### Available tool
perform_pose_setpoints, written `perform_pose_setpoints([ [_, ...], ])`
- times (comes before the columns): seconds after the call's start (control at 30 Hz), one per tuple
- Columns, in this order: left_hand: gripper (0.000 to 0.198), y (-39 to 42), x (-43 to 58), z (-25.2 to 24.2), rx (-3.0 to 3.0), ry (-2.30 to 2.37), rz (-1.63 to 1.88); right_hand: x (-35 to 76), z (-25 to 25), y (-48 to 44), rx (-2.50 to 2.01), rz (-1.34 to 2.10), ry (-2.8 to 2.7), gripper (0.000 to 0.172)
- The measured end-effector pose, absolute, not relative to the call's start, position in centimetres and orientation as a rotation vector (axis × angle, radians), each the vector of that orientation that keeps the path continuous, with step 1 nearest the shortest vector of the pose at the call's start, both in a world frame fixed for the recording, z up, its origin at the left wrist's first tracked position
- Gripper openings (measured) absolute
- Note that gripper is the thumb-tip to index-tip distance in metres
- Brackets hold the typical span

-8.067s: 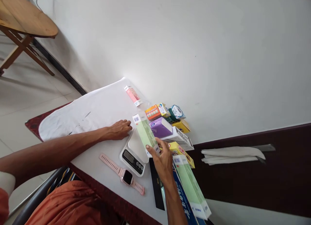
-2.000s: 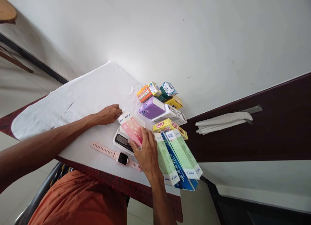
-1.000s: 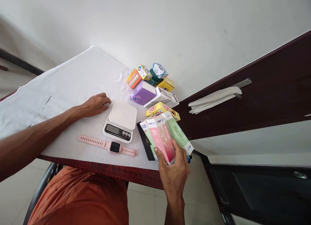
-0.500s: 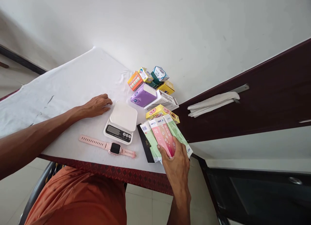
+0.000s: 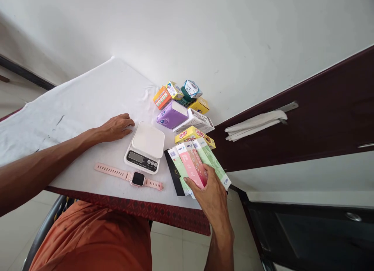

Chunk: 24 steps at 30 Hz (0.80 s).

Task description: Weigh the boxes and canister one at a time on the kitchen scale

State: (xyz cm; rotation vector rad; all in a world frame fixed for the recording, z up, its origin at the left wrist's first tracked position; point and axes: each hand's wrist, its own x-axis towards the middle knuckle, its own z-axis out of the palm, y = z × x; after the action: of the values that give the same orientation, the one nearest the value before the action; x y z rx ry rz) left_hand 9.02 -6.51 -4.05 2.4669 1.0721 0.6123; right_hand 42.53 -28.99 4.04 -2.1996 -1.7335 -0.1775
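Observation:
My right hand (image 5: 212, 193) has its thumb and fingers around the near end of a pink toothpaste-style carton (image 5: 189, 163). That carton lies between a green-and-white carton (image 5: 180, 165) on its left and another green carton (image 5: 210, 158) on its right. Under the left one a flat black box (image 5: 174, 173) sticks out. My left hand (image 5: 117, 127) lies on the white cloth with loosely bent fingers, holding nothing. Just right of its fingertips stands a white kitchen scale (image 5: 148, 140) with a bare platform. A pink smartwatch (image 5: 138, 179) is stretched out in front of the scale.
Behind the cartons stand a yellow box (image 5: 189, 133), a white box (image 5: 198, 121), a purple pack (image 5: 172, 114), an orange box (image 5: 162, 98) and several more by the wall. A folded white cloth (image 5: 257, 124) hangs at right. The table's front edge (image 5: 163, 214) is close.
My right hand has shifted slightly left, and the pink carton it grips has turned and moved a little left between the green ones. My left hand has stayed put.

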Motion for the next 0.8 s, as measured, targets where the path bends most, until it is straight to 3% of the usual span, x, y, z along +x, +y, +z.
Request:
perform_pose_setpoints([
  [0.13, 0.039, -6.5, 9.0, -4.0, 2.478, 1.084, 0.598, 42.4, 3.9, -29.2, -2.152, -0.199, -1.746, 0.070],
  [0.23, 0.040, -6.7, 9.1, -3.7, 2.476, 1.097, 0.582, 40.9, 4.5, -29.6, -2.045, -0.421, -1.737, 0.074],
  [0.37, 0.039, -6.9, 9.0, -3.4, 2.447, 1.103, 0.593, 37.2, 4.7, -30.8, -1.780, -0.691, -1.687, 0.042],
  [0.57, 0.040, -7.0, 8.2, -1.8, 2.310, 1.127, 0.654, 34.0, 0.3, -31.0, -1.601, -0.377, -1.959, 0.009],
  [0.7, 0.049, -8.8, 9.3, 2.2, 2.370, 1.046, 0.720, 34.9, -2.1, -30.2, -1.722, -0.207, -2.003, 0.020],
  [0.8, 0.045, -11.0, 12.5, 5.3, 2.467, 0.889, 0.717, 35.4, -2.8, -29.8, -1.769, -0.119, -1.976, 0.025],
])
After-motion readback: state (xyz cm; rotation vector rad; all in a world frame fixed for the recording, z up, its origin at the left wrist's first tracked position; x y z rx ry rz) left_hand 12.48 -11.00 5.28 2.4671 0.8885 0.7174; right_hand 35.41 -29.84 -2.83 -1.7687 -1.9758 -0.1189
